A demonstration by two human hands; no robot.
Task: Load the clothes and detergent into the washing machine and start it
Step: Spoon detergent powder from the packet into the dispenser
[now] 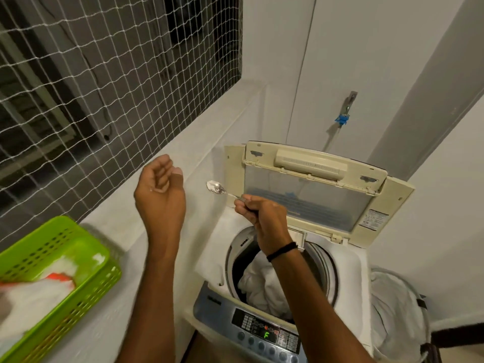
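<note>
Washing machine (214, 258): seen from above, set against the white wall, just beside the ledge (125, 224).
Lid (309, 197): stood up open at the back, its clear pane faced toward the camera.
Clothes (262, 286): white fabric is heaped inside the drum, partly hidden by the right forearm.
Control panel (264, 334): a green "F" is lit on the display at the near edge.
Right hand (262, 216): held over the machine's far left corner, fingers curled round a spoon's handle.
Spoon (216, 188): bowl pointed left toward the ledge; what it carries cannot be told.
Left hand (159, 195): raised over the ledge, fingers loosely curled, nothing held.
Green basket (78, 260): set on the ledge at lower left, a blurred white and red packet (52, 281) lying inside.
Laundry bag (392, 310): white, placed just right of the machine.
</note>
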